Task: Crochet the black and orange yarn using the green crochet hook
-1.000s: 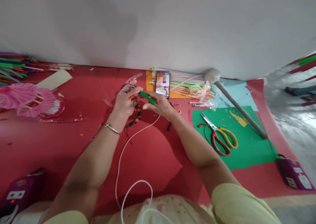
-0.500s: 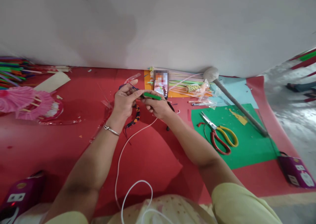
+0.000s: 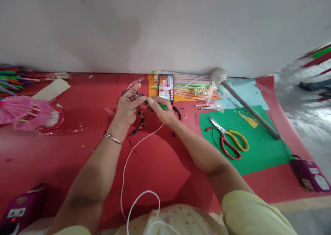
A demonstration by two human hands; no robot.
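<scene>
The left hand (image 3: 127, 108) and the right hand (image 3: 162, 111) met over the red mat (image 3: 77, 148). The right hand was closed on a green tool (image 3: 160, 106) — its tip pointed at the left fingers. Those fingers pinched a thin purple strand (image 3: 126, 90), and a beaded band (image 3: 139, 122) hung just under them. A phone (image 3: 166, 87) stood near — the scissors (image 3: 229, 140) lay well apart on the green sheet (image 3: 261, 152).

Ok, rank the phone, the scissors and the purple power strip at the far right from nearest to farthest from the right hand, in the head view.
From the right hand:
1. Phone, just beyond it, leaning by the wall.
2. Scissors, to its right on the green sheet.
3. Purple power strip, at the far right edge.
</scene>
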